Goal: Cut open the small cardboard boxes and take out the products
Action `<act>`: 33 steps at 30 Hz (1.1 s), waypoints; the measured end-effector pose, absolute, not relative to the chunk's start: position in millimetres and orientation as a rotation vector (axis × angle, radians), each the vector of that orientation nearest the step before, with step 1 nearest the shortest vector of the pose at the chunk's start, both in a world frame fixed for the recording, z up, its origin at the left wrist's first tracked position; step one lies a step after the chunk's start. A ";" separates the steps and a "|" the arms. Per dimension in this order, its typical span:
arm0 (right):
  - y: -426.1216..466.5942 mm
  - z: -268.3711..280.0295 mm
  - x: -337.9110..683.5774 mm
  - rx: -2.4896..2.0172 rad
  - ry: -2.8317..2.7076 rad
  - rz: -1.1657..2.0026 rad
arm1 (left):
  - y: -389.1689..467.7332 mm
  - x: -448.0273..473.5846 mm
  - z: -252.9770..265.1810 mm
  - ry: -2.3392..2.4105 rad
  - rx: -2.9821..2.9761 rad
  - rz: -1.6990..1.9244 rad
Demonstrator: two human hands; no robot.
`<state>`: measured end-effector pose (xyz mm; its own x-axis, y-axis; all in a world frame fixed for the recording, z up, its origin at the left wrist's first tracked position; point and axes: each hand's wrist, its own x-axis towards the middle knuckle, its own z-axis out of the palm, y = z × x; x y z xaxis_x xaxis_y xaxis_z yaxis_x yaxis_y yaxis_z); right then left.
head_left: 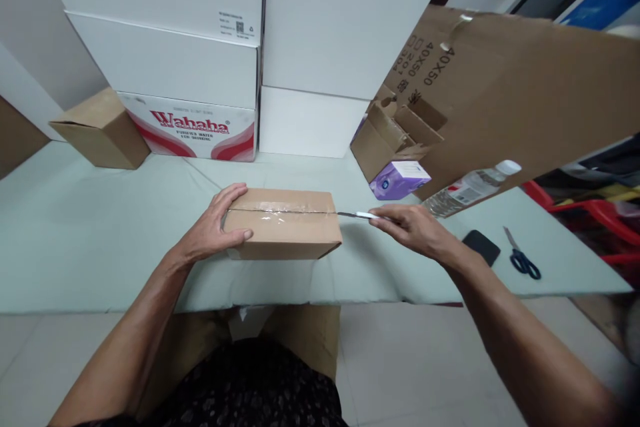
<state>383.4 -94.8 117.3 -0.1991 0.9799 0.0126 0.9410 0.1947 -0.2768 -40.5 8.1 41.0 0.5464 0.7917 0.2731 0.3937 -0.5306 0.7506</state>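
A brown cardboard box (287, 230) sits on the table in front of me, with shiny clear tape along the seam of its top. My left hand (220, 225) grips its left end, thumb on the near part of the top and fingers at the far corner. In my right hand (405, 225) is a slim utility knife (361, 215) with a pale handle, held in a pinch. Its dark blade points left and reaches the right end of the box at the taped seam.
White cartons and a Wahaba carton (190, 127) line the back. A small brown box (105, 130) stands left. On the right are an opened carton (387, 130), a purple pack (400, 180), a water bottle (470, 188), a black flat object (481, 248) and scissors (523, 260).
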 end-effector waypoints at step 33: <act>-141.8 55.5 276.8 -1.296 -2.024 -0.301 | -70.7 -35.2 28.8 1.050 2.096 1.361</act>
<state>276.8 -141.8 55.5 -0.2506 0.7016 0.6671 0.8652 0.4714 -0.1707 -35.2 -70.7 28.8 0.2327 0.7815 0.5789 0.3619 -0.6220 0.6944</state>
